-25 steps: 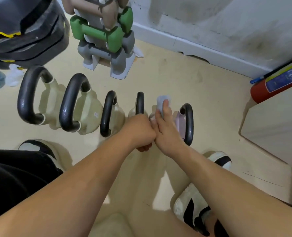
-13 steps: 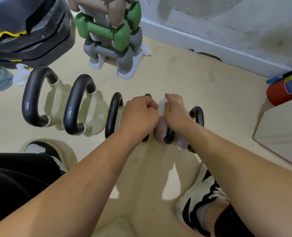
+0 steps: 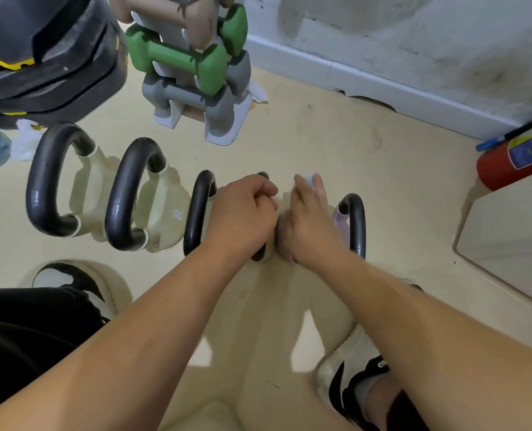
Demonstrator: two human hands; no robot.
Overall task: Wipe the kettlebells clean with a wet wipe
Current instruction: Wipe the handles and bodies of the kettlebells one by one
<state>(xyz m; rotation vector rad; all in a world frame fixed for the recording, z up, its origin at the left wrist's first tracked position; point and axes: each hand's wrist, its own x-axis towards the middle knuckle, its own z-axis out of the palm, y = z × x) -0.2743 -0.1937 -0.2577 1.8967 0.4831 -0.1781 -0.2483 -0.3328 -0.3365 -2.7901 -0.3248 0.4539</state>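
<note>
Several kettlebells with black handles stand in a row on the floor: two large cream ones [image 3: 90,194] [image 3: 162,209], a smaller cream one [image 3: 197,209], one under my hands, and a pale lilac one [image 3: 353,225] at the right. My left hand [image 3: 242,217] is closed around the black handle of the fourth kettlebell [image 3: 263,175]. My right hand [image 3: 309,222] presses a white wet wipe [image 3: 308,180] against that kettlebell's far side, fingers stretched forward. The body of this kettlebell is mostly hidden by both hands.
A dumbbell rack [image 3: 196,66] with green and grey dumbbells stands behind the row. Black weight plates [image 3: 47,57] lie at the upper left, a red extinguisher [image 3: 513,160] and a pale board [image 3: 507,241] at the right. My shoes [image 3: 75,281] [image 3: 351,371] flank the row.
My right hand has straightened its fingers and pushed the wipe forward over the kettlebell, after being curled over it half a second ago. My left hand keeps its hold on the handle.
</note>
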